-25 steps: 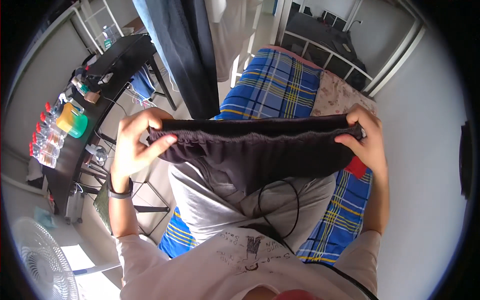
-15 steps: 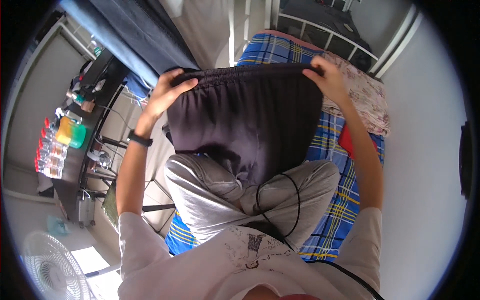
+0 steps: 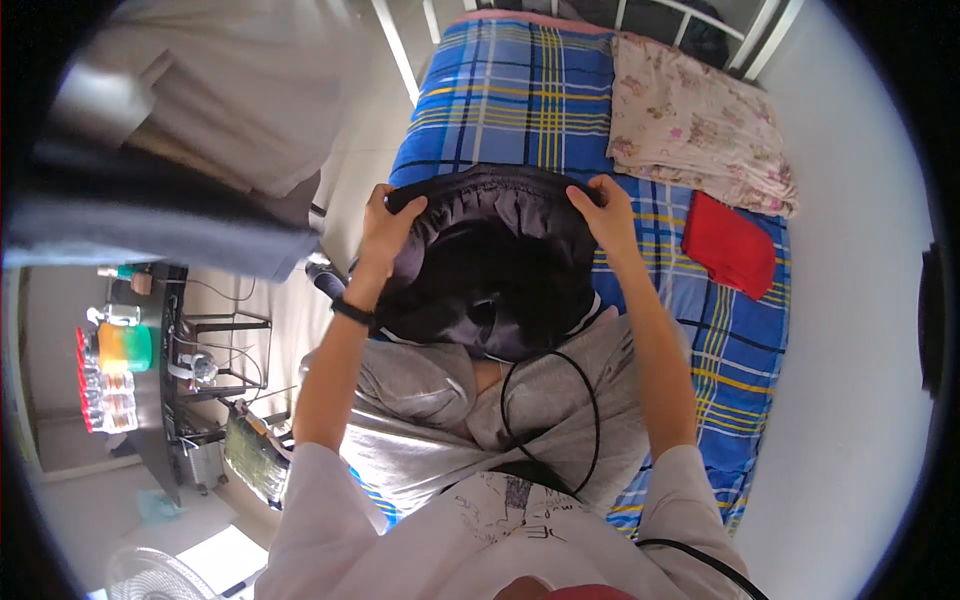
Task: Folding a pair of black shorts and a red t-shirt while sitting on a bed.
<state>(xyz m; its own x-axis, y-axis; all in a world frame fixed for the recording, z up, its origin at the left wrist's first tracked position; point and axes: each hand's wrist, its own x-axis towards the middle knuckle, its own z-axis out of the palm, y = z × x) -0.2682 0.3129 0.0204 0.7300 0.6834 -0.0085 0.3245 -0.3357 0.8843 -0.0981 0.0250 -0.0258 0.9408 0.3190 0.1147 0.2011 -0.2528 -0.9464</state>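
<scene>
Head view, left hand: the left hand [image 3: 388,222] is closing its fingers over the waistband of the black shorts [image 3: 485,265] at the garment's ten o'clock corner; thumb and fingers are curled tight, and nothing else is in the grip.
Head view, right hand: the right hand [image 3: 606,212] is pinching the same waistband at its two o'clock corner, fingers folded over the edge, thumb hidden underneath.
Reason for hold: both hands are gripping opposite ends of the band, apparently so that the cloth is hanging spread between them instead of bunching.
Position of shorts: they are hanging above the person's lap, at the near edge of the bed, with the lower part resting on the grey trousers [image 3: 430,400].
Look of shorts: dark, slightly glossy fabric; the waistband is gathering in small elastic ruffles; the body is sagging in soft folds; a thin white trim is showing at the lower right hem.
Wrist: a black band [image 3: 352,312] is sitting on the left wrist.
Surroundings: a blue checked bedsheet [image 3: 520,100] is lying at twelve o'clock; a floral pillow [image 3: 695,125] at one o'clock; a red cloth [image 3: 730,245] at three o'clock, well apart from the shorts; a black cable [image 3: 590,400] is looping over the lap at six o'clock.
</scene>
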